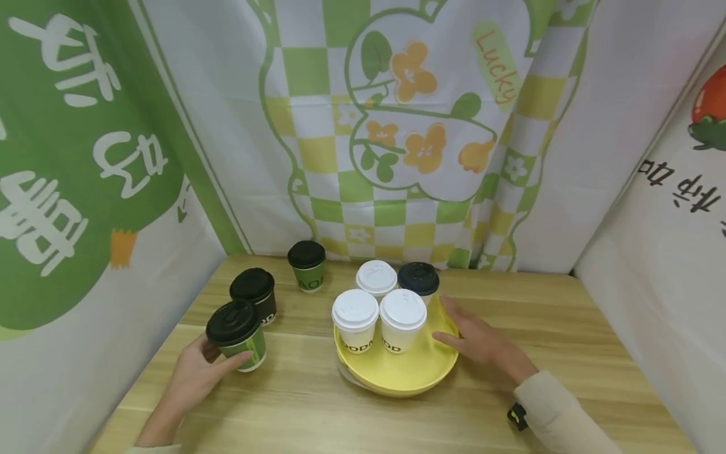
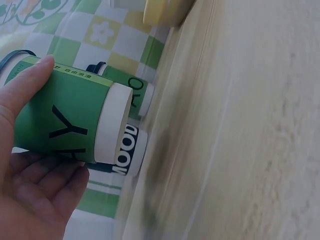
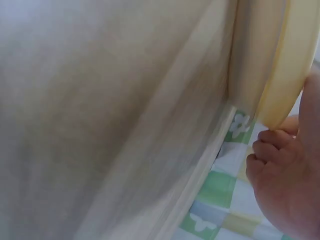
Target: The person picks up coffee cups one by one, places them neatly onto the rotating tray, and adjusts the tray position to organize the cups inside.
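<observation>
My left hand (image 1: 195, 372) holds a green paper cup (image 1: 247, 352) with a black lid, thumb on the near side and fingers behind. In the left wrist view the cup's white base is above the wooden table, apart from it. My right hand (image 1: 482, 337) grips the right rim of a yellow bowl (image 1: 414, 376), thumb over the inside; the right wrist view shows its fingers curled at the edge. In the bowl stand white-lidded cups (image 1: 355, 318) and a cup with a dark lid (image 1: 418, 279) at the back.
Behind the held cup stands a black cup (image 1: 262, 302) with a black lid. Farther back is another green cup (image 1: 309, 271), near the curtain (image 1: 317, 157). The wooden table (image 1: 283, 410) meets fabric walls at its left, back and right.
</observation>
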The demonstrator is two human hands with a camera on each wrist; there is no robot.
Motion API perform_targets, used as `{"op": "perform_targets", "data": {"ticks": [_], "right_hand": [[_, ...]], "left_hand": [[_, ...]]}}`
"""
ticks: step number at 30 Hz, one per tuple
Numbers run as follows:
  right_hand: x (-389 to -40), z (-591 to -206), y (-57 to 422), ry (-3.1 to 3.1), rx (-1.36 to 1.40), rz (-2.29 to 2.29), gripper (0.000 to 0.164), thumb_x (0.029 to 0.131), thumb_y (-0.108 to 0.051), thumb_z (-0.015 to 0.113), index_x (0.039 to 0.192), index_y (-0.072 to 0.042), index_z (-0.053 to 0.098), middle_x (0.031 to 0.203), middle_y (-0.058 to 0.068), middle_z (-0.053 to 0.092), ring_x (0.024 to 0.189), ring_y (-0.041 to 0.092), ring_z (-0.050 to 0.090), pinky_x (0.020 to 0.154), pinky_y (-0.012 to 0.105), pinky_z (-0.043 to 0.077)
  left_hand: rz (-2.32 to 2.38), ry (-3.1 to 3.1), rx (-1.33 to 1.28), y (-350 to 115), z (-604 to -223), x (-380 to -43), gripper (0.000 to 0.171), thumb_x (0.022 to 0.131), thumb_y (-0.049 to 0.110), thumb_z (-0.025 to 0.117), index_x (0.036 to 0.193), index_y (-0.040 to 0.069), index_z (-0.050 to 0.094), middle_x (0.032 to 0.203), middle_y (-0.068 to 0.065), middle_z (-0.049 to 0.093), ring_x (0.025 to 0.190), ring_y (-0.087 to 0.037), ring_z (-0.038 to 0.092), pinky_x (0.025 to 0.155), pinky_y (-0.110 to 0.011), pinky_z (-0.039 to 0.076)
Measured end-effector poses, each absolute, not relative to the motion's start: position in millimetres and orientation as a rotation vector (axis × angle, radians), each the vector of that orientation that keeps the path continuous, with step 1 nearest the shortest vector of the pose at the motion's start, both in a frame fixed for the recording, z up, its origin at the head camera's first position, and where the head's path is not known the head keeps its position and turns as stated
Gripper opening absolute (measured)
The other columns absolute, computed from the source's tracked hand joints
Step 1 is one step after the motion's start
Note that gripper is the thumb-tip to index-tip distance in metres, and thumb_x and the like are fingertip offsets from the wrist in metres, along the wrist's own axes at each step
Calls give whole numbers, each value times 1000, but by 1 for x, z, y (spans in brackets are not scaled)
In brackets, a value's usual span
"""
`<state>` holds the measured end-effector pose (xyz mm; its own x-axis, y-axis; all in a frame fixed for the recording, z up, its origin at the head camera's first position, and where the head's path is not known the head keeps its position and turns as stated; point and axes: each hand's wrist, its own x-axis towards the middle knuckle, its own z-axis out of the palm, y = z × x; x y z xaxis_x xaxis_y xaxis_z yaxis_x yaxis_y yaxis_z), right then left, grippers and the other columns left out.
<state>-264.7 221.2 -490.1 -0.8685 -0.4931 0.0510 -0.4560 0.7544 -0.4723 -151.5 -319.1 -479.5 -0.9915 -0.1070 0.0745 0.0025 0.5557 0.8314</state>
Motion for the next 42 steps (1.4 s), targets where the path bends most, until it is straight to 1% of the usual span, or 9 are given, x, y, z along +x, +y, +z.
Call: {"op": "perform_targets", "data": {"ticks": [8,12,15,19,23,27,30,34,42], "right_hand": [[-244,-494,212,2996,-752,-775,94,104,-51,63,169,-3,15,172,24,29,154,43,39,126,58,34],[-225,-493,205,3042,-697,-768,96,104,-49,64,168,3,14,171,28,28,153,47,40,124,59,37],[-210,-492,200,3061,-650,-783,95,104,-48,65,168,3,15,170,29,29,153,48,39,123,61,38],[-190,-488,196,3058,-589,-803,93,104,-52,63,169,-3,17,167,27,36,151,46,42,120,62,41],[-179,-480,196,3001,-562,-841,94,104,-54,62,170,-6,13,167,28,35,152,47,41,120,64,40],[-191,-473,206,2953,-663,-922,102,103,-47,68,171,-10,1,172,29,21,156,50,31,124,67,32],[-210,-472,218,2897,-736,-986,108,101,-42,73,171,-22,-7,177,22,10,160,47,23,126,67,25],[-233,-477,230,2810,-795,-1029,105,99,-47,73,171,-32,-3,178,14,14,162,42,21,127,67,23],[-255,-493,229,2741,-869,-1001,102,96,-54,75,169,-11,18,171,23,31,158,43,33,126,64,29]], "left_hand": [[-1499,-2634,48,-303,-477,-164,76,92,37,84,150,2,50,150,-26,58,140,-47,56,119,-68,39],[-1510,-2619,-16,-294,-478,-167,71,93,31,84,149,2,52,147,-26,60,138,-47,58,118,-69,40],[-1517,-2609,-42,-287,-477,-167,67,93,27,84,147,2,54,145,-24,62,135,-45,61,117,-68,42],[-1521,-2604,-55,-278,-475,-168,66,92,27,85,146,3,56,144,-22,64,134,-42,63,117,-65,44],[-1521,-2593,-102,-269,-470,-169,65,92,27,85,145,5,56,142,-21,66,132,-41,64,117,-64,45],[-1532,-2572,-141,-258,-466,-176,64,91,27,86,144,7,58,141,-19,67,132,-40,65,116,-63,46],[-1562,-2548,-184,-247,-464,-185,65,90,28,87,144,9,58,140,-17,68,132,-39,65,117,-63,45],[-1604,-2504,-249,-233,-463,-196,65,88,25,89,143,10,59,139,-14,69,130,-37,66,118,-62,45],[-1644,-2455,-253,-215,-459,-206,58,87,24,90,136,7,64,133,-15,71,128,-35,68,117,-58,47]]}}
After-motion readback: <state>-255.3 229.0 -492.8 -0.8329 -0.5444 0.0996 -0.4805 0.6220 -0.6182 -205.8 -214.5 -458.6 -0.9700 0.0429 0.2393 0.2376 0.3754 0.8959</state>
